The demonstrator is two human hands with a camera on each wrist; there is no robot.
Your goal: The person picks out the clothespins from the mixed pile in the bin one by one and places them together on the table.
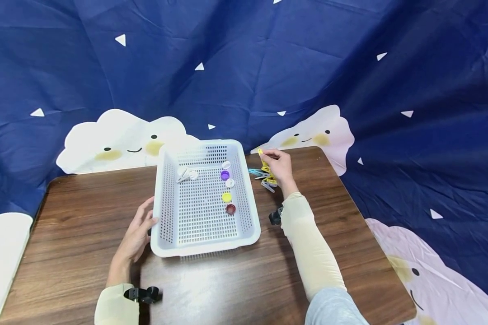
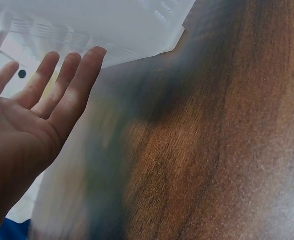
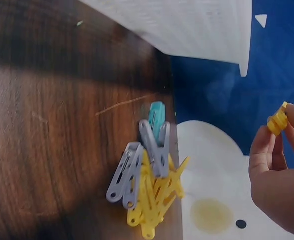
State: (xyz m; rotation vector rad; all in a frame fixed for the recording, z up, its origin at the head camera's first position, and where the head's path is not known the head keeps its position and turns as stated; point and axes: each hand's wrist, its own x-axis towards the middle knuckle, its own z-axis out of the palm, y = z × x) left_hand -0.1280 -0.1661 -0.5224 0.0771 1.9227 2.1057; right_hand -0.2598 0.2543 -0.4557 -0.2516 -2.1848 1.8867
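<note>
A white plastic basket (image 1: 205,249) with perforated sides stands on the wooden table. My left hand (image 1: 136,234) is at its left side, fingers extended; in the left wrist view the fingertips (image 2: 98,52) meet the basket's lower wall. Beyond the basket's right rim, my right hand (image 1: 279,166) pinches a yellow clothespin (image 3: 278,121) between thumb and fingers, raised above the table. Below it lies a pile of yellow clothespins (image 3: 149,197), grey clothespins (image 3: 124,172) and a teal clothespin (image 3: 157,116).
Inside the basket lie a grey clothespin (image 1: 184,176), white caps (image 1: 229,183), a purple cap (image 1: 225,175), a yellow cap (image 1: 226,197) and a dark red cap (image 1: 230,209). A blue cloth (image 1: 236,67) with clouds hangs behind the wooden table (image 1: 89,225).
</note>
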